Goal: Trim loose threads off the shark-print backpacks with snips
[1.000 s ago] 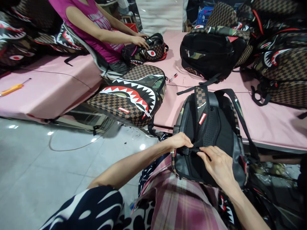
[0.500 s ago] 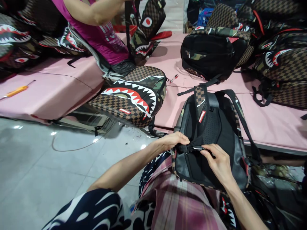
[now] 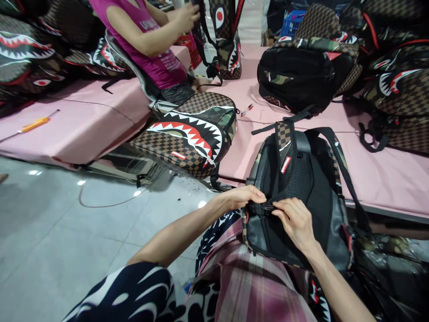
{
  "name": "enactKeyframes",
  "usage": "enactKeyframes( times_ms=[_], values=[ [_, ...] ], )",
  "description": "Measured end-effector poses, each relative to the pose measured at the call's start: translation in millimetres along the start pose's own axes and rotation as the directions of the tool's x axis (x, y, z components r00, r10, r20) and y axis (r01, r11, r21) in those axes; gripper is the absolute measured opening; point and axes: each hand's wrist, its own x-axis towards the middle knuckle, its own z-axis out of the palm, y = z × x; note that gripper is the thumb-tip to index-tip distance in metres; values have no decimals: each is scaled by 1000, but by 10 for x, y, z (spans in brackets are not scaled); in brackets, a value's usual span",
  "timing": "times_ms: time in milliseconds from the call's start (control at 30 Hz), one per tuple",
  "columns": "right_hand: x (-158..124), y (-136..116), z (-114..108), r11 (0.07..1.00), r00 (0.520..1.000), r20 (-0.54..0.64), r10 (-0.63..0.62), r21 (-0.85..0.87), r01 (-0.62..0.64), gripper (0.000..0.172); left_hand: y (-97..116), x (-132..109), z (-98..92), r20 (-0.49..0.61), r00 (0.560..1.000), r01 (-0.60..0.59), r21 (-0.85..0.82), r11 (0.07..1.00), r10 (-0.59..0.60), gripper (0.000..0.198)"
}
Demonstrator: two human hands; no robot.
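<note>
A black-backed backpack (image 3: 321, 197) with brown checkered edging leans across my lap and the table edge, its back panel and shoulder straps facing up. At its lower left, my left hand (image 3: 250, 196) pinches the end of a black strap (image 3: 258, 209) by the buckle. My right hand (image 3: 296, 219) is closed on a slim dark tool (image 3: 268, 206), mostly hidden by the fingers, with its tip against that strap end. The tool's exact kind cannot be made out. Above, the checkered shoulder strap (image 3: 284, 143) carries a red label.
On the pink table (image 3: 244, 147) lie a shark-mouth backpack (image 3: 187, 138), a black backpack (image 3: 301, 74) and small red-white pieces (image 3: 247, 110). An orange-handled screwdriver (image 3: 36, 124) rests at left. Bags pile up at both sides. A co-worker (image 3: 150, 44) in magenta handles another backpack (image 3: 224, 40).
My right hand has moved slightly left, bringing the slim tool closer to my left hand and the strap end. The co-worker's arms have lowered, and their backpack now stands more upright.
</note>
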Motion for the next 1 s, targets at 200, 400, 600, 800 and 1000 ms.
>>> enactKeyframes(
  times_ms=[200,400,600,800,1000],
  values=[
    [-75,116,-11,803,887,57,457,403,-440,14,-28,-61,25,-30,999,-16,46,999,18,33],
    [-194,193,-53,583,750,98,655,566,-583,25,-74,-162,58,-14,995,-95,270,958,102,28],
    [-209,-169,143,686,802,83,592,471,-555,15,-138,-122,90,-27,989,-119,461,879,148,30],
    [-158,-427,227,897,926,-27,377,258,-358,16,-198,-20,179,-75,983,-117,448,886,167,30],
    [-336,-198,-26,452,791,275,546,698,-555,36,-170,-160,137,63,966,-217,731,647,252,24]
  ],
)
